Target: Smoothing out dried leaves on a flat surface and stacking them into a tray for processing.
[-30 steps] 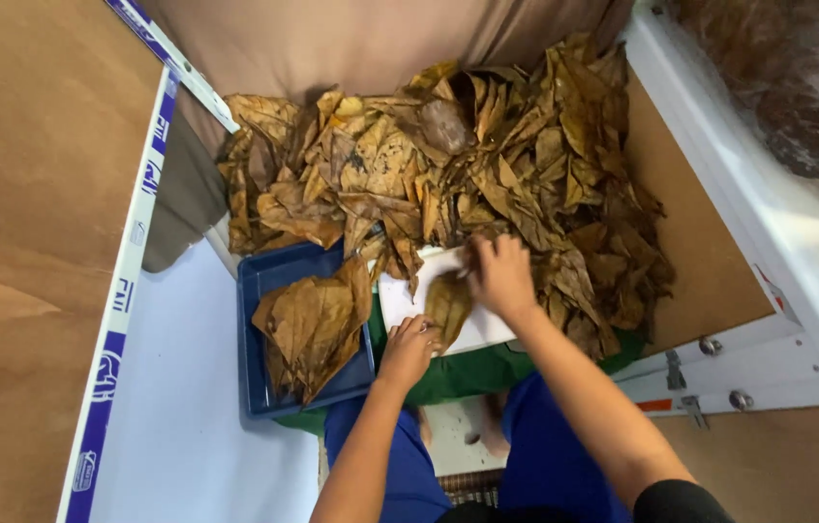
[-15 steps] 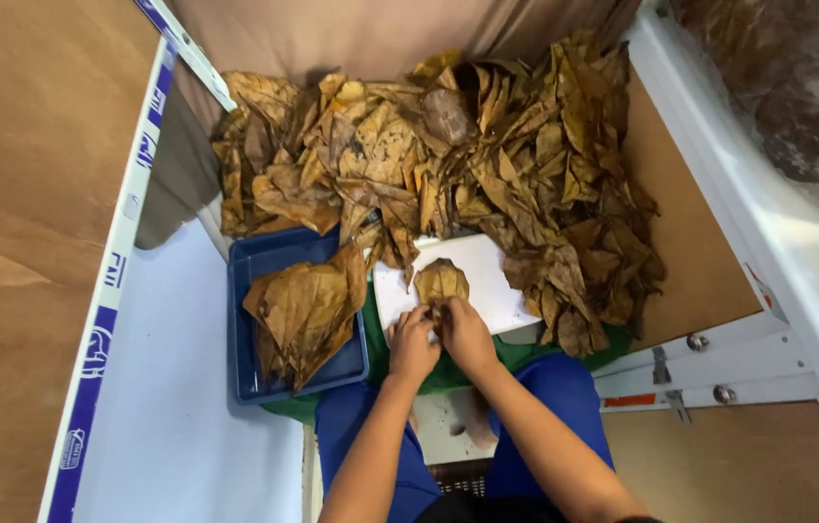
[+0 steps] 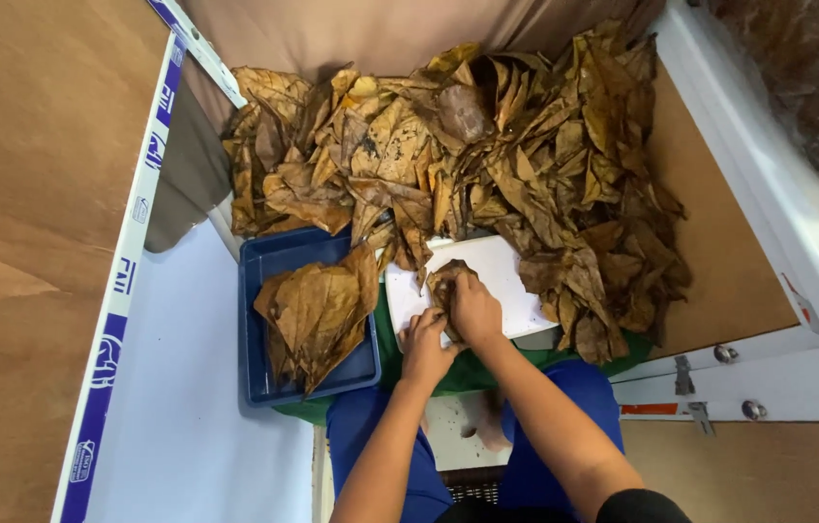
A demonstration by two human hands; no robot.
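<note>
A brown dried leaf (image 3: 445,278) lies on a white board (image 3: 506,281) over my lap. My right hand (image 3: 474,308) presses down on the leaf with its fingers curled over it. Just left of it, my left hand (image 3: 426,344) rests at the board's near edge, touching the leaf's lower side. Behind the board a big heap of dried brown leaves (image 3: 448,155) fills the space. A blue tray (image 3: 264,261) to the left holds a few flattened leaves (image 3: 318,310).
A green cloth (image 3: 468,373) lies under the board and tray. White panels with a blue-striped edge (image 3: 124,291) stand on the left, a white frame (image 3: 768,184) and brown board (image 3: 719,261) on the right. My blue trouser legs are below.
My right hand came back from the leaf heap to the board with a leaf. Both hands now meet over that leaf near the board's front edge.
</note>
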